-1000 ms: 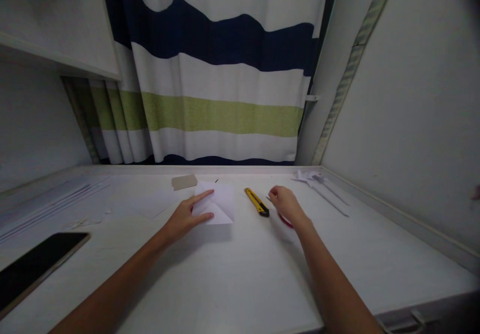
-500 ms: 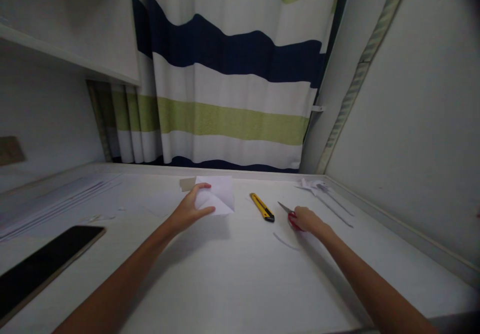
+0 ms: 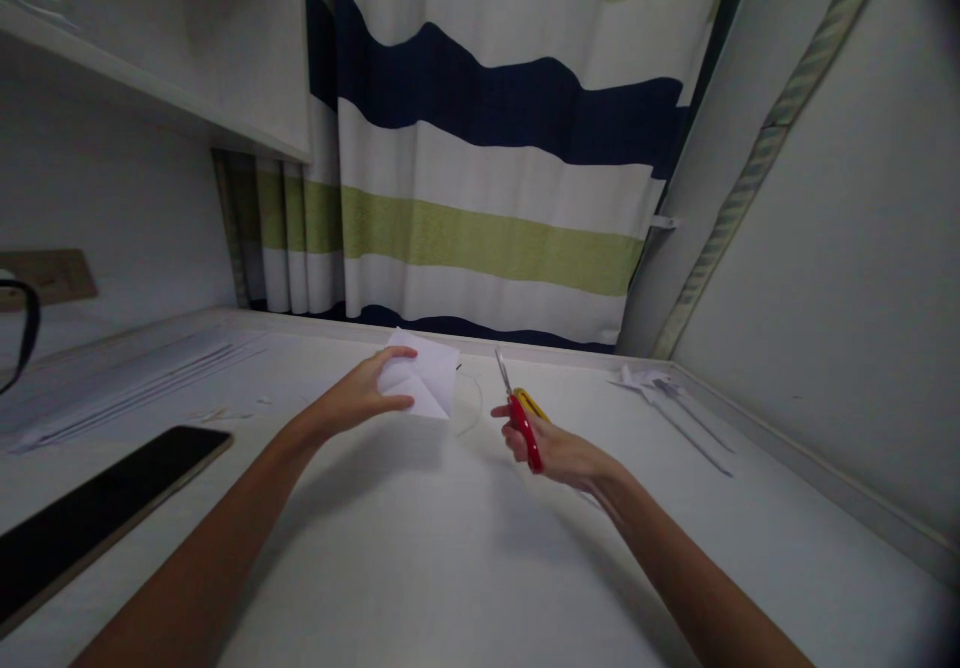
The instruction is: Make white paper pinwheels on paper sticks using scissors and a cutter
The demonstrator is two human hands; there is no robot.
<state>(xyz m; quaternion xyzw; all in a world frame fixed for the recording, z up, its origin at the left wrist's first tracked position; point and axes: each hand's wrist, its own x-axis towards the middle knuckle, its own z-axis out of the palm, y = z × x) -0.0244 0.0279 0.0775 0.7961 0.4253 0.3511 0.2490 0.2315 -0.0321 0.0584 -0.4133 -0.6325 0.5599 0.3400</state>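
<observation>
My left hand (image 3: pixel 358 396) pinches a folded white paper (image 3: pixel 427 380) by its left edge and holds it lifted off the white table (image 3: pixel 465 548). My right hand (image 3: pixel 556 451) grips red-handled scissors (image 3: pixel 517 413), whose blades point up and away, just right of the paper. A thin curled paper strip (image 3: pixel 472 403) hangs by the paper's right edge. A yellow utility knife (image 3: pixel 534 404) lies on the table, mostly hidden behind the scissors and my right hand.
A black phone (image 3: pixel 97 508) lies at the near left. Long paper strips (image 3: pixel 142 383) lie at the far left, and a white paper pinwheel with a stick (image 3: pixel 660 388) at the far right. A striped curtain (image 3: pixel 487 168) hangs behind the table; a wall (image 3: pixel 840 248) runs along the right.
My right hand has picked the scissors up from the table and brought them left towards the paper. My left hand has raised the paper a little.
</observation>
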